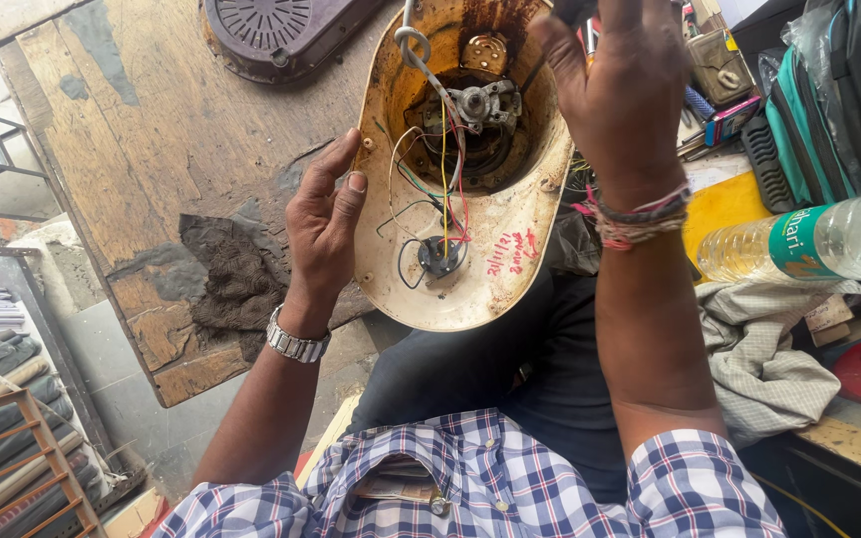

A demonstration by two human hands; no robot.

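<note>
An opened cream appliance housing [470, 269], rust-stained inside, lay upturned across the person's lap and the edge of a worn wooden workbench [142, 139]. The left hand [323, 224] sat at about nine o'clock of the housing, its thumb and forefinger resting against the rim and the other fingers loosely curled, so that it steadied the shell rather than clamped it. A metal watch [296, 344] circled that wrist. The right hand [622, 95] was raised at about one o'clock of the housing, back toward the camera, fingers bent upward around something at the top edge of the view; what it gripped was cut off, possibly a tool handle, and I could not tell for sure. Thread bracelets [642, 219] wrapped that wrist.

Inside the shell, a small metal motor mount [485, 103] sat near the centre, and thin coloured wires [440, 189] ran from it toward six o'clock, down to a small dark round part [440, 256]. A thicker grey cord [413, 45] looped in at twelve o'clock.

At three o'clock of the housing lay a clear plastic bottle [809, 244] on its side, just above a crumpled checked cloth [764, 349]. A dark vented cover [276, 30] rested on the bench at eleven o'clock.
</note>
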